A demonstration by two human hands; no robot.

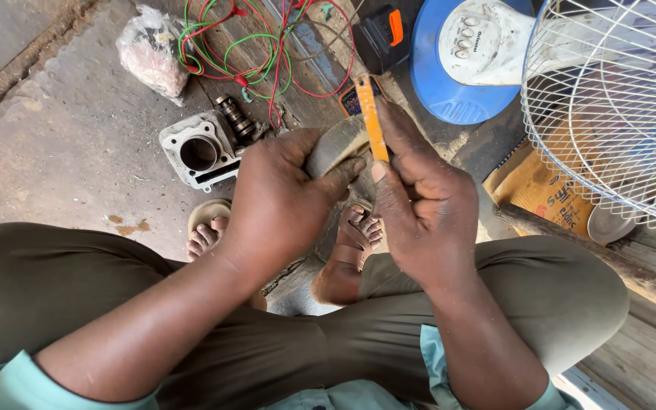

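Note:
My left hand is closed around a curved grey-brown piece, rounded like a worn pad or strip, held above my feet. My right hand grips a narrow orange blade-like tool that points up and away, its edge lying against the right side of the curved piece. The two hands sit close together, fingertips almost touching. Most of the held piece is hidden under my left fingers.
A metal engine cylinder block lies on the concrete floor to the left. Red and green wires, a plastic bag and a black-orange battery lie beyond. A blue-based fan stands right, beside cardboard and a wooden plank.

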